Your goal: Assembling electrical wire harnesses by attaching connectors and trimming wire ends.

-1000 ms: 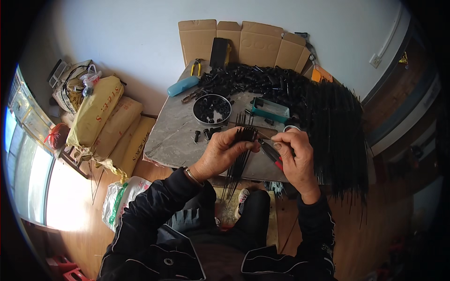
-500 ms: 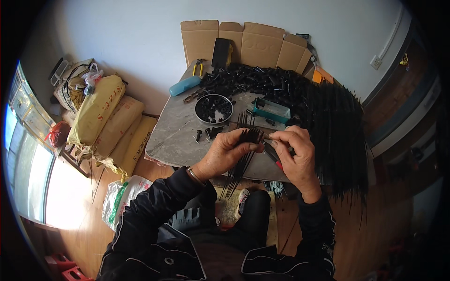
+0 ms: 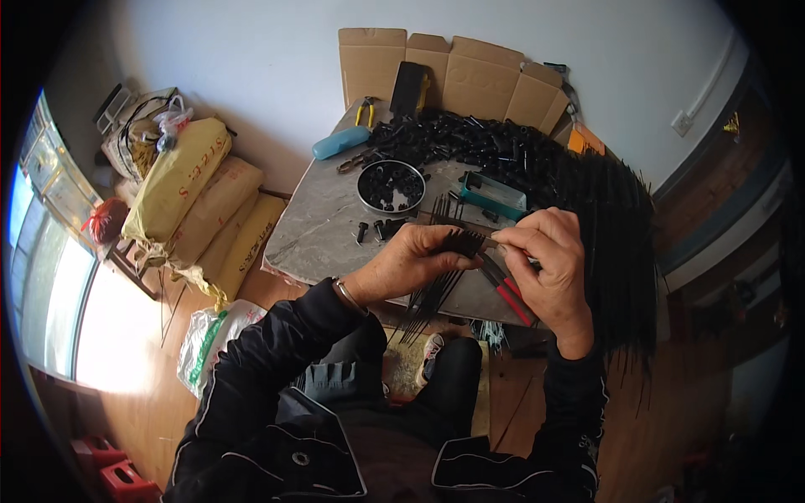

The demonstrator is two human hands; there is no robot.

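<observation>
My left hand [image 3: 419,256] is closed round a bundle of thin black strips [image 3: 432,300]. Their ends stick up like comb teeth past my thumb, and the long parts hang down over the table's near edge. My right hand [image 3: 549,264] is raised beside those ends, thumb and forefinger pinched on something too small to make out. Below the fingers, red-handled pliers [image 3: 510,300] lie partly hidden at the table edge. A round metal tin [image 3: 360,201] holding small black pieces stands beyond my left hand, with several black bolt-like parts [image 3: 362,232] nearby.
The grey table [image 3: 306,239] bears a heap of black parts [image 3: 470,138], a teal tray [image 3: 495,199], a blue case [image 3: 340,143] and yellow-handled pliers [image 3: 366,111]. Long black strips [image 3: 620,251] overhang its right side. Cardboard [image 3: 482,71] stands behind; filled sacks [image 3: 180,172] are stacked left.
The view has shifted slightly. My right hand has moved a little up and away from the bundle, showing more of the red-handled pliers. My left hand keeps its grip.
</observation>
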